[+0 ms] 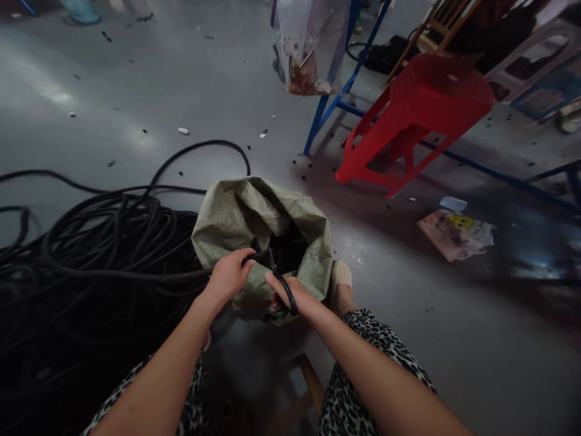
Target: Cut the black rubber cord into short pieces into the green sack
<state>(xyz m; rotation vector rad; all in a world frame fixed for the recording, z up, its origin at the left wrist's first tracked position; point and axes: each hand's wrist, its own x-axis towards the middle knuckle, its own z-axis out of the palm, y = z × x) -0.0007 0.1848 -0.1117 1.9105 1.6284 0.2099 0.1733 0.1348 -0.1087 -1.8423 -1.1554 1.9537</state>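
Observation:
My left hand (229,274) is closed around a black rubber hose or cable (172,278), whose end pokes out over the mouth of a green woven sack (218,212). In my right hand (290,289) is a pair of scissors (287,289) with black handles. Their blades meet the black strand just beyond my left fingers, above the sack's opening. Dark pieces (288,251) lie inside the sack, too dim to tell apart. From my left hand the strand runs leftward to a large tangled heap (122,230) of the same black material.
A red plastic stool (440,91) stands at the upper right beside a blue metal frame (318,124). A clear plastic bag (313,48) hangs there. Small black bits and a printed packet (454,233) lie on the grey floor. My shoe (341,275) is right beside the sack.

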